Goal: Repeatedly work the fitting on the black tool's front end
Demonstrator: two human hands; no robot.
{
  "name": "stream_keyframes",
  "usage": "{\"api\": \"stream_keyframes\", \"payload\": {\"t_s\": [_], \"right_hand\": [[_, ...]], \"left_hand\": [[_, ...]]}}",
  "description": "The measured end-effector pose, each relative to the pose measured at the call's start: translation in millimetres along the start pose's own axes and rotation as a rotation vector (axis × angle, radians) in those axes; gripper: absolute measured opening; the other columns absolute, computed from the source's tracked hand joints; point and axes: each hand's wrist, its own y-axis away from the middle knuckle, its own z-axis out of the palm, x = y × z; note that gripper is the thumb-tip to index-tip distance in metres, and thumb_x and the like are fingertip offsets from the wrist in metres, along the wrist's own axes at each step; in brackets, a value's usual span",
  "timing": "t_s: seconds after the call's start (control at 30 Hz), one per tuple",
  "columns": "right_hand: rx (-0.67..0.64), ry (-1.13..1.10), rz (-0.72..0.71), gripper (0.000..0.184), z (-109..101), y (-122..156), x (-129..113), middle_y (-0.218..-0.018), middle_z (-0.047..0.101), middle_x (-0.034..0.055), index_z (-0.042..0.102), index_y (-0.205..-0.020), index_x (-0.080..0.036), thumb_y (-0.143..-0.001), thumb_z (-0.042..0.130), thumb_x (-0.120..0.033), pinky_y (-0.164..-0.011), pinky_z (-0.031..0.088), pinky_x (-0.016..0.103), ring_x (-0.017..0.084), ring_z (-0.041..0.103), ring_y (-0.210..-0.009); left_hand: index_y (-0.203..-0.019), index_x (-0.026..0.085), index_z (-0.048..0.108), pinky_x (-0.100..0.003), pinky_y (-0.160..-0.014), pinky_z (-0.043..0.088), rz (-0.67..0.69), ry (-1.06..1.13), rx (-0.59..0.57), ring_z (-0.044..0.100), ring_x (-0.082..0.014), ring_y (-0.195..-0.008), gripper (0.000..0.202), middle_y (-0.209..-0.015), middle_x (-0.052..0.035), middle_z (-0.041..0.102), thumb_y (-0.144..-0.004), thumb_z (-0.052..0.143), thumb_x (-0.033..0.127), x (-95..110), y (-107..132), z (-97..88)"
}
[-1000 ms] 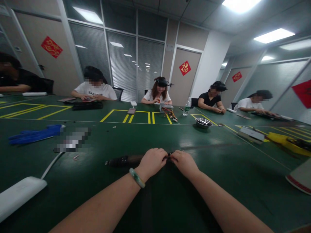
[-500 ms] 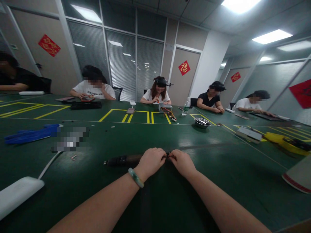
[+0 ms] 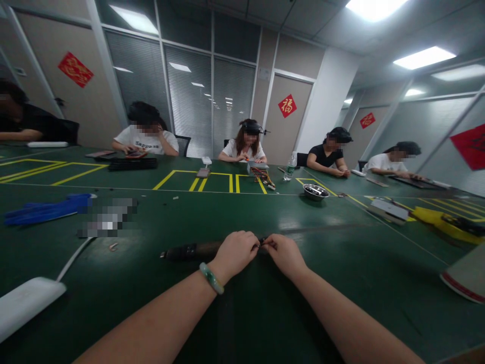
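Note:
A long dark electric screwdriver (image 3: 206, 250) lies crosswise on the green table (image 3: 151, 313), its narrow metal tip pointing left. Around its right-hand portion my left hand (image 3: 237, 253) is closed, with a jade-coloured bangle on the wrist. My right hand (image 3: 284, 255) meets it fingertip to fingertip and pinches a small dark piece (image 3: 262, 241) at the tool's right end. The fingers cover most of that piece, so I cannot tell whether it is joined to the screwdriver.
At left lie a blue glove (image 3: 49, 210), a blurred-out device and a white power strip (image 3: 32, 303). Ahead are a metal bowl (image 3: 316, 192) and a water bottle (image 3: 290, 167). A yellow item (image 3: 443, 222) and a pale cup-like object (image 3: 466, 275) stand right. Several people sit opposite.
Both hands stay almost in place at the screwdriver's right end. The tool's left end has shifted very slightly.

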Motion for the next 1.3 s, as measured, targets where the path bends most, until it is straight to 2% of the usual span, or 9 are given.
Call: {"api": "stream_keyframes", "payload": {"t_s": [0.17,0.33,0.4,0.57,0.8,1.0,1.13,1.2,1.3], "right_hand": [[0.006,0.009,0.036,0.010,1.3,-0.8,-3.7,-0.087,0.068,-0.0002,0.067,-0.091,-0.022,-0.086,0.058,-0.025,-0.073,0.045,0.025,0.014,0.062,-0.079],[-0.037,0.088,-0.053,0.031,-0.5,-3.8,-4.8,-0.100,0.066,0.0018,0.064,-0.117,-0.025,-0.090,0.050,-0.020,-0.082,0.044,0.024,0.014,0.060,-0.089],[-0.086,0.171,-0.093,0.035,-1.9,-6.3,-5.1,-0.102,0.064,0.0024,0.063,-0.121,-0.028,-0.092,0.046,-0.019,-0.083,0.042,0.023,0.014,0.059,-0.090],[-0.185,0.349,-0.174,0.033,-4.6,-14.5,-6.9,-0.094,0.060,0.0029,0.063,-0.119,-0.029,-0.094,0.044,-0.019,-0.077,0.040,0.023,0.014,0.057,-0.083],[-0.235,0.428,-0.225,0.030,-4.0,-19.4,-10.4,-0.092,0.059,0.0047,0.065,-0.108,-0.023,-0.093,0.041,-0.014,-0.077,0.040,0.025,0.015,0.055,-0.082],[-0.213,0.442,-0.181,0.029,-3.1,-18.3,-11.2,-0.091,0.059,0.0045,0.066,-0.105,-0.024,-0.090,0.043,-0.012,-0.075,0.040,0.024,0.015,0.056,-0.081],[-0.142,0.438,-0.110,0.032,-21.0,-13.7,19.6,-0.094,0.061,0.0046,0.066,-0.110,-0.027,-0.092,0.042,-0.017,-0.078,0.040,0.025,0.016,0.058,-0.084],[-0.110,0.475,-0.013,0.034,-41.5,-3.2,51.5,-0.096,0.062,0.0063,0.066,-0.114,-0.027,-0.093,0.040,-0.019,-0.078,0.041,0.027,0.017,0.060,-0.085],[-0.066,0.540,0.186,0.036,-86.0,28.4,112.0,-0.099,0.063,0.0109,0.067,-0.114,-0.023,-0.092,0.039,-0.021,-0.074,0.043,0.029,0.019,0.062,-0.081]], "left_hand": [[-0.094,0.020,0.065,-0.032,-0.078,0.045,-0.025,-0.005,-0.016,0.059,-0.0188,-0.089,0.015,-0.095,-0.0036,0.065,-0.090,0.053,0.026,2.2,-0.1,-0.2],[-0.094,0.020,0.065,-0.033,-0.081,0.045,-0.015,0.003,-0.013,0.059,-0.0190,-0.090,0.015,-0.095,-0.0036,0.065,-0.090,0.052,0.024,2.7,-0.5,-0.3],[-0.097,0.019,0.065,-0.033,-0.082,0.045,-0.016,0.006,-0.017,0.059,-0.0189,-0.090,0.016,-0.096,-0.0043,0.065,-0.091,0.050,0.025,2.8,-0.3,-0.7],[-0.101,0.020,0.062,-0.033,-0.080,0.045,-0.015,-0.013,-0.019,0.059,-0.0192,-0.090,0.017,-0.099,-0.0042,0.064,-0.092,0.049,0.024,2.0,0.4,0.2],[-0.107,0.019,0.056,-0.034,-0.082,0.045,-0.053,-0.068,-0.047,0.059,-0.0208,-0.095,0.018,-0.103,-0.0060,0.062,-0.090,0.050,0.022,2.4,-1.4,0.8],[-0.108,0.021,0.055,-0.041,-0.102,0.037,0.008,-0.020,0.044,0.056,-0.0207,-0.105,0.019,-0.110,-0.0046,0.061,-0.089,0.052,0.024,9.1,2.6,-9.9],[-0.112,0.021,0.055,-0.040,-0.110,0.030,0.088,0.032,0.101,0.052,-0.0196,-0.116,0.022,-0.119,-0.0042,0.060,-0.091,0.050,0.023,12.6,6.9,-16.4],[-0.111,0.021,0.057,-0.041,-0.111,0.029,0.107,0.065,0.092,0.052,-0.0195,-0.117,0.021,-0.119,-0.0040,0.061,-0.091,0.049,0.023,13.0,8.2,-18.7],[-0.111,0.021,0.058,-0.042,-0.111,0.030,0.099,0.101,0.054,0.054,-0.0198,-0.115,0.022,-0.118,-0.0038,0.062,-0.091,0.050,0.025,11.0,9.3,-19.6]]}}
